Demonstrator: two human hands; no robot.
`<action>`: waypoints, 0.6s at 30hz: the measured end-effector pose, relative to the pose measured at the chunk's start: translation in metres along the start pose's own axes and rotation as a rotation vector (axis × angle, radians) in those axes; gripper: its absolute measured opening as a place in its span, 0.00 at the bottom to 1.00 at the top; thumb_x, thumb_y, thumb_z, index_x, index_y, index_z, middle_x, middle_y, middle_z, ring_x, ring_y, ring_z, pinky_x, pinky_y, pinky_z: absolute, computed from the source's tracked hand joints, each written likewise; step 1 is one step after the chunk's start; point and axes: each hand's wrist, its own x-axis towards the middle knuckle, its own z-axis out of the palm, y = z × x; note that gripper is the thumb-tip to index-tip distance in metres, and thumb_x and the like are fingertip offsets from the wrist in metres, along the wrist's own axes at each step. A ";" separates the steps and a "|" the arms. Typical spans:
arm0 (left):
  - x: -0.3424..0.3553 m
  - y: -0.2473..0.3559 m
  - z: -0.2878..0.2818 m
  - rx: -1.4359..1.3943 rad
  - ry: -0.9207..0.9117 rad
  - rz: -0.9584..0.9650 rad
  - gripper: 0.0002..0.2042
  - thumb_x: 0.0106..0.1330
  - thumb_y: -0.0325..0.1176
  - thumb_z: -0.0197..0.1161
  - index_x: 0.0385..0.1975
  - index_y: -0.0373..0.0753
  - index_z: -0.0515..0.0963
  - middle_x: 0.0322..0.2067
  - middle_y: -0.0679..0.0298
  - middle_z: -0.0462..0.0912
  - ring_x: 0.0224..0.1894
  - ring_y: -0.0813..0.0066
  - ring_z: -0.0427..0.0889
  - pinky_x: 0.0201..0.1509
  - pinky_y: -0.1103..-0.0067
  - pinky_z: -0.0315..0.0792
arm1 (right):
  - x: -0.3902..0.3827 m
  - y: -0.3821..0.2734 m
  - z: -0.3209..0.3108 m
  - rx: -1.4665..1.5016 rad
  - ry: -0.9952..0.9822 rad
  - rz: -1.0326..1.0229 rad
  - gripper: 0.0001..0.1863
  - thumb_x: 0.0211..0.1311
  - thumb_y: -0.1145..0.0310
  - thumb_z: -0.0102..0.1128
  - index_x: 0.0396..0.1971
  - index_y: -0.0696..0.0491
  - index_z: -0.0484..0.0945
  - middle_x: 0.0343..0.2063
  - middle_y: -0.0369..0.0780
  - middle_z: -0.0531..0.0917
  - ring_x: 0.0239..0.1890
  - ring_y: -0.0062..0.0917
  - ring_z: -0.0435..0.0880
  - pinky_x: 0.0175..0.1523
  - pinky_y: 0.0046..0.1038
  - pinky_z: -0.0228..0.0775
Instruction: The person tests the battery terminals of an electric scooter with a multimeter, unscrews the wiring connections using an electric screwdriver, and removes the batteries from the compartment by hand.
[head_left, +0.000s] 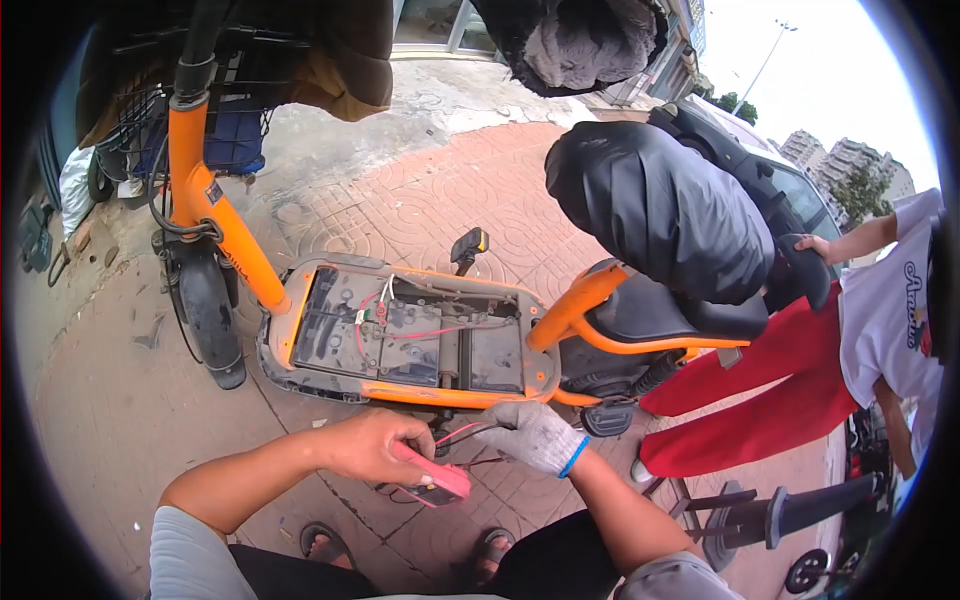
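Note:
My bare left hand [375, 445] is closed round a red-cased handheld meter [446, 482], tilted with its dark face partly visible. In a white knit glove with a blue cuff, my right hand [532, 436] pinches thin red and black test leads [460, 432] beside the meter. Just beyond both hands stands an orange electric bike [235, 245]. Its floorboard lies uncovered, showing dusty dark batteries [350, 320] joined by red wires [435, 331], with a small white connector [388, 289] among them. The lead tips are hidden by my right hand's fingers.
A black-covered seat [655, 210] rises at the bike's rear. At the right a person in red trousers [770, 400] rests a hand on a dark backrest [808, 268]. Dark stool-like furniture [745, 525] stands lower right. A pedal [606, 418] juts out near my right arm.

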 end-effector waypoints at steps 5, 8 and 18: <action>0.059 -0.004 -0.008 -0.238 0.185 -0.209 0.15 0.62 0.34 0.77 0.44 0.33 0.83 0.34 0.61 0.86 0.38 0.77 0.84 0.44 0.79 0.78 | -0.034 -0.025 -0.010 0.390 0.065 0.105 0.22 0.77 0.51 0.61 0.53 0.56 0.81 0.28 0.32 0.79 0.28 0.14 0.77 0.34 0.22 0.74; 0.065 0.004 0.008 -0.235 0.328 -0.058 0.17 0.62 0.33 0.75 0.47 0.30 0.83 0.37 0.58 0.86 0.42 0.71 0.85 0.49 0.77 0.78 | -0.049 -0.031 -0.002 0.488 0.081 -0.056 0.22 0.81 0.48 0.53 0.45 0.55 0.80 0.23 0.32 0.79 0.22 0.16 0.78 0.29 0.22 0.71; 0.072 0.046 0.009 -0.054 0.266 -0.161 0.15 0.67 0.36 0.73 0.47 0.33 0.87 0.35 0.60 0.90 0.34 0.82 0.82 0.39 0.78 0.76 | -0.039 -0.043 0.006 0.661 0.143 -0.207 0.23 0.82 0.47 0.50 0.47 0.56 0.75 0.22 0.34 0.80 0.20 0.19 0.80 0.25 0.23 0.72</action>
